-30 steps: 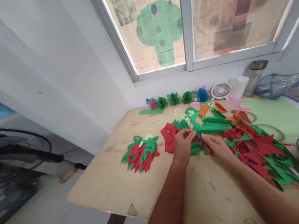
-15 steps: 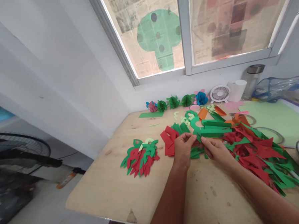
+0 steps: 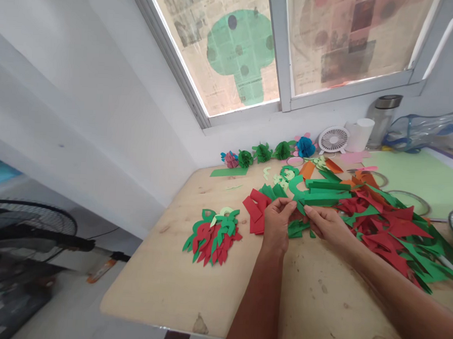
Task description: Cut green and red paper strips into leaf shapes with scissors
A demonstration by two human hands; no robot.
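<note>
Right, both bare hands are up over the mid-depth of the light wooden desk [image 3: 156,279], well in from its left edge and set back from the near edge. Left hand [image 3: 278,224]: thumb closed against the fingers, pinching one side of a small green paper piece [image 3: 301,208]. Right hand [image 3: 325,225]: thumb and forefinger closed on the other side by the look of it, remaining fingers curled under. So the piece sits between the two sets of fingertips; its full outline and any fold are hidden by the fingers, and more green paper behind it blurs the edge. No tool visible in either hand. Just beside the left hand: red flat paper pieces with straight edges [image 3: 255,211]. Just beyond the right: long green folded paper strips [image 3: 326,196] and a green curved paper cut-out [image 3: 295,187]. Big tangled heap of red and green paper offcuts [image 3: 394,226] fills the desk's right part. Pile of red and green leaf-shaped paper cut-outs [image 3: 210,238] lies nearer the left edge, well apart from the hands. Row of pleated paper balls, one of them green [image 3: 263,152], stands along the far edge by the wall. Step in hand, my read: two-handed fingertip handling of one piece, maybe shaping or separating it. Next move seems to call for a light, even pinch both sides, since thin paper would crease or tear easily.
</note>
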